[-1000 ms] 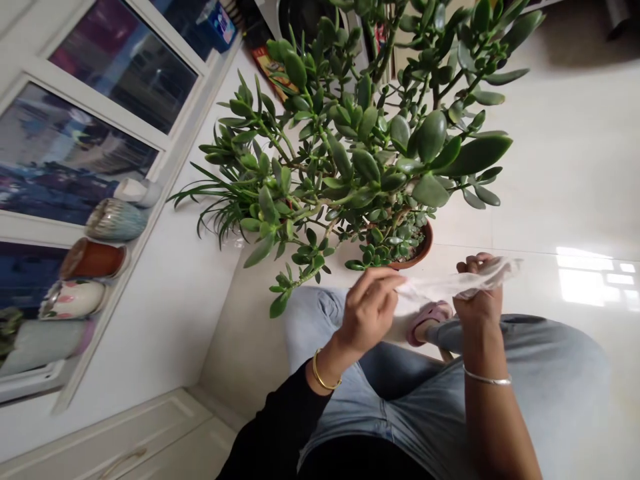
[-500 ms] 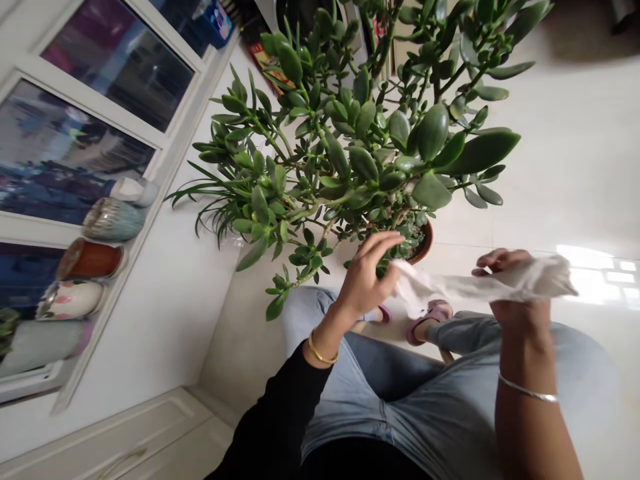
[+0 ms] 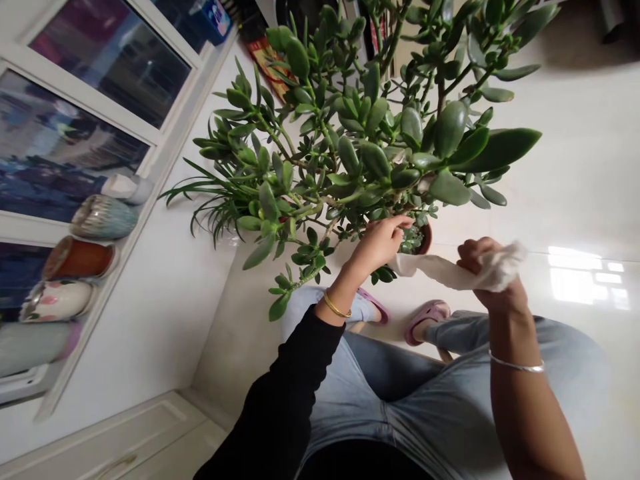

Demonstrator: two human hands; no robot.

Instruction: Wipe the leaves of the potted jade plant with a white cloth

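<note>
White cloth (image 3: 443, 270): long axis left-right | right hand (image 3: 493, 273): fingers clenched on it | left hand (image 3: 381, 241): at left end, grip unclear

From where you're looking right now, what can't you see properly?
In the head view:
Pot beyond the left hand: mostly hidden by leaves.
Whether that hand grips the pale strip: its own back hides this.
Grey container: cut off by the left edge.
Blue box: cut off by the top edge.
</note>
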